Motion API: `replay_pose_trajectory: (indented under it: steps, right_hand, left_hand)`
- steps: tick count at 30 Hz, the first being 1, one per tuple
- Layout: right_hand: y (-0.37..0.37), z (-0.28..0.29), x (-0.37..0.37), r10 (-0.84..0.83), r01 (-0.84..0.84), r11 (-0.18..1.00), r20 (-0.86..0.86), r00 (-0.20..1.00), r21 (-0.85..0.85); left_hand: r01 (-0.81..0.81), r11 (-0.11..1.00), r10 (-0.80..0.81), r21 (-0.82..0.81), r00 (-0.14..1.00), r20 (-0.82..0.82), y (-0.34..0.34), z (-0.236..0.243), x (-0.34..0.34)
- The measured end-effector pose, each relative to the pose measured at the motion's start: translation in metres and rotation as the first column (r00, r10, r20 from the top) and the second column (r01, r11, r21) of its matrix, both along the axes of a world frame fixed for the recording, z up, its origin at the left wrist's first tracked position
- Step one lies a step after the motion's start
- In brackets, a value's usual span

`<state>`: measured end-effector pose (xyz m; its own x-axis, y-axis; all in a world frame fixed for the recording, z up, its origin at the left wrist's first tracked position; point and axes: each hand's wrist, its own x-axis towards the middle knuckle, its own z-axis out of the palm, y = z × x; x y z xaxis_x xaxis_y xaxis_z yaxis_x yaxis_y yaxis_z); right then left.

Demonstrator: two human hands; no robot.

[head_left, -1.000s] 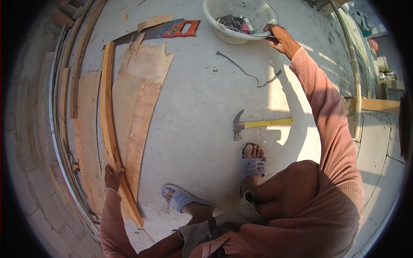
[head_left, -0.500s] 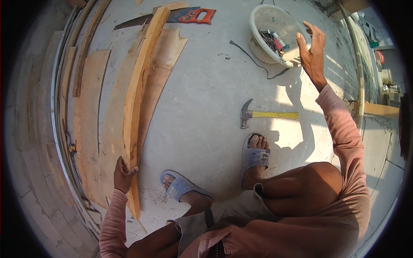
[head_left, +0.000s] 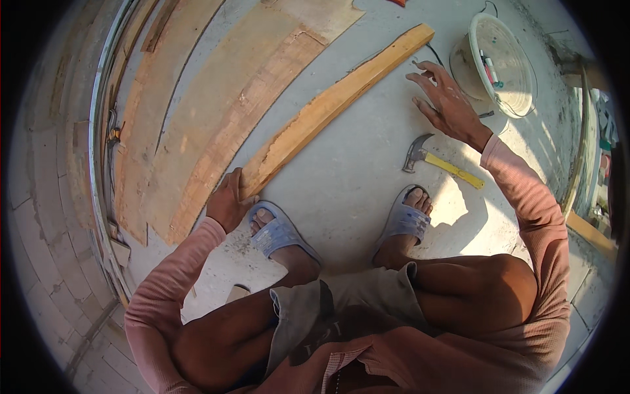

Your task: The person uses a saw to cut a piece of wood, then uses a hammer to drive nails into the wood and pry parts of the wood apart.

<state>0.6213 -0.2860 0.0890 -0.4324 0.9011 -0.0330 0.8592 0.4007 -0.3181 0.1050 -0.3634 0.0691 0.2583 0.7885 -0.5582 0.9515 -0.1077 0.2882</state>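
Observation:
My left hand [head_left: 228,200] grips the near end of a long squared wooden beam [head_left: 331,108]. The beam slants from there toward the far right, beside the boards. My right hand [head_left: 449,105] is open, its fingers spread and bent near the beam's far end, with a gap between them. A translucent plastic bucket [head_left: 463,65] holding small items, among them marker-like tubes, stands just past that hand. Below it, a claw hammer [head_left: 453,169] with a yellow handle lies on the floor.
Flat wooden boards [head_left: 239,85] cover the left side, beside a long metal strip [head_left: 95,157]. My feet in blue sandals [head_left: 279,233] stand on the concrete floor [head_left: 341,197]. A bit of red handle [head_left: 398,2] shows at the top edge. Wooden strips [head_left: 581,138] run along the right.
The beam has swung clockwise off the boards, its far end now toward the bucket. My right hand has moved from beside the bucket toward that end. The view has shifted too.

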Motion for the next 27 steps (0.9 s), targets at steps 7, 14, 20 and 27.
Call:
replay_pose_trajectory:
  steps: [7, 14, 20, 27]
  right_hand:
    - [-0.019, -0.012, 0.012, 0.007, 0.008, 0.993, 0.127, 0.992, -0.117]
    - [-0.019, -0.01, 0.012, 0.037, -0.013, 0.991, 0.179, 0.983, -0.136]
    - [-0.016, -0.009, 0.006, 0.054, -0.03, 0.986, 0.141, 0.989, -0.165]
    - [-0.016, -0.014, 0.014, 0.07, -0.046, 0.986, 0.148, 0.986, -0.159]
  left_hand:
    - [0.038, 0.997, -0.042, -0.066, 0.998, -0.047, 0.022, -0.005, 0.03]
    - [0.165, 0.984, -0.175, -0.073, 0.969, -0.171, 0.046, 0.001, 0.043]
    - [0.137, 0.97, -0.092, 0.2, 0.972, -0.218, 0.094, -0.026, -0.035]
    - [0.236, 0.971, -0.213, -0.03, 0.81, -0.547, 0.096, -0.013, -0.019]
